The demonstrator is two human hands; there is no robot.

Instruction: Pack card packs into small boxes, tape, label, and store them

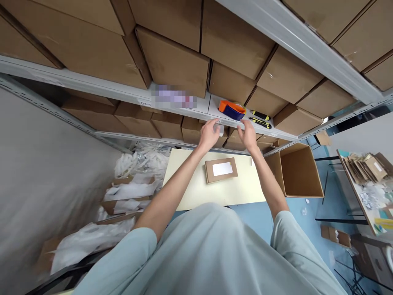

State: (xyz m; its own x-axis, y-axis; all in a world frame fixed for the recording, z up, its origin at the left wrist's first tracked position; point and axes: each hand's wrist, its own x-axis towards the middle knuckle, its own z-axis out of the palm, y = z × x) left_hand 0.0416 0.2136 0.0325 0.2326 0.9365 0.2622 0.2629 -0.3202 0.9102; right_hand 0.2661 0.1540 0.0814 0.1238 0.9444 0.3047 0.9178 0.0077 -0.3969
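My left hand [210, 135] is raised at the front edge of the shelf [196, 105], its fingers stretched forward and apart. Just beside those fingertips shows a small white piece [221, 130]; whether they touch it I cannot tell. My right hand [247, 135] is held up just below an orange and dark blue tape dispenser [231, 110], fingers spread, with no clear grip on it. Several yellow and black utility knives [260, 123] lie to the dispenser's right. Below my hands, a small brown cardboard box [221, 169] with a white label rests on the pale yellow table [190, 184].
Cardboard boxes [175, 61] fill the shelves ahead and above. A large open carton [299, 170] stands right of the table. White plastic packaging [138, 164] is heaped at the left. Farther right, another table [353, 184] bears flattened cardboard.
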